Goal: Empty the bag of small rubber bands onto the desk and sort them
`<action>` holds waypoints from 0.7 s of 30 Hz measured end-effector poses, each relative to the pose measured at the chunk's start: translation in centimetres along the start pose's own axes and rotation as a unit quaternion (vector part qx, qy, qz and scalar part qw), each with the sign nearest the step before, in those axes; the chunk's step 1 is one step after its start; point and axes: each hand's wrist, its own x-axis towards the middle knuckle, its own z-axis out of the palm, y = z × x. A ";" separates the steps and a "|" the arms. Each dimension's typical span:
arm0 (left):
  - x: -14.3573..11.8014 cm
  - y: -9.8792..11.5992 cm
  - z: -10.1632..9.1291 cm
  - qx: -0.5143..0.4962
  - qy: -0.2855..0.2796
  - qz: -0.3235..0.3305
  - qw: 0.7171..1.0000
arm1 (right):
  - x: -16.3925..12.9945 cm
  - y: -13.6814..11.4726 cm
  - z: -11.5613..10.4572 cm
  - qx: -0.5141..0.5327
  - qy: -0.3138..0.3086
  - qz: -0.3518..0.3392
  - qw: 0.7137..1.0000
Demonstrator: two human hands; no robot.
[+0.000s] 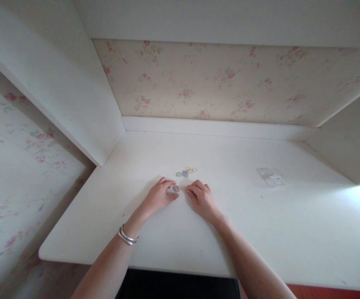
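My left hand, with two silver bangles on its wrist, rests on the white desk. Its thumb and forefinger close around a small greyish thing with a pinkish round end, too small to name surely. Just to the right, my right hand has its fingertips pinched together near the desk surface; whatever they hold is too small to make out. Beyond both hands lies a little group of thin rings: yellowish ones, a green one and bluish-purple ones.
A crumpled clear plastic bag lies on the desk to the right. White panels rise at the left and right sides, with a shelf overhead. Flowered wallpaper covers the back wall. A dark seat shows below the front edge.
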 end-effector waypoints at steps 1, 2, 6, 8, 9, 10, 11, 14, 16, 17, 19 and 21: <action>0.0 -0.1 0.0 -0.005 -0.004 -0.001 1.000 | 0.0 0.0 0.1 0.000 0.000 -0.001 1.000; 0.0 -0.1 -0.1 -0.008 -0.006 -0.002 1.000 | 0.1 0.1 0.2 -0.003 -0.001 -0.001 1.000; 0.1 0.0 -0.3 -0.021 -0.014 -0.008 1.000 | 0.1 0.2 0.4 -0.019 -0.012 -0.004 1.000; 0.1 0.2 -0.5 -0.036 -0.019 -0.012 0.999 | 0.1 0.3 0.3 -0.015 0.003 0.002 1.000; 0.2 0.2 -0.6 -0.045 -0.020 -0.014 0.999 | 0.1 0.4 0.1 -0.011 0.018 0.010 1.000; 0.2 0.3 -0.7 -0.053 -0.017 -0.017 0.998 | 0.1 0.6 0.0 -0.008 0.036 0.021 0.999; 0.2 0.3 -0.8 -0.059 -0.012 -0.020 0.998 | 0.1 0.9 -0.2 -0.007 0.056 0.035 0.998; 0.5 0.3 -0.9 -0.060 0.011 -0.033 0.998 | 0.0 1.9 -0.6 -0.006 0.104 0.087 0.991; 0.8 0.3 -0.9 -0.054 0.029 -0.040 0.997 | 0.1 2.7 -0.7 0.005 0.120 0.121 0.985; 1.0 0.3 -0.9 -0.050 0.036 -0.041 0.997 | 0.1 3.1 -0.7 0.013 0.123 0.136 0.983; 1.5 0.6 -0.7 -0.040 0.043 -0.036 0.998 | 0.2 3.6 -0.7 0.031 0.127 0.160 0.978; 2.3 1.1 -0.5 -0.029 0.039 -0.018 0.999 | 0.4 3.8 -0.7 0.046 0.129 0.173 0.975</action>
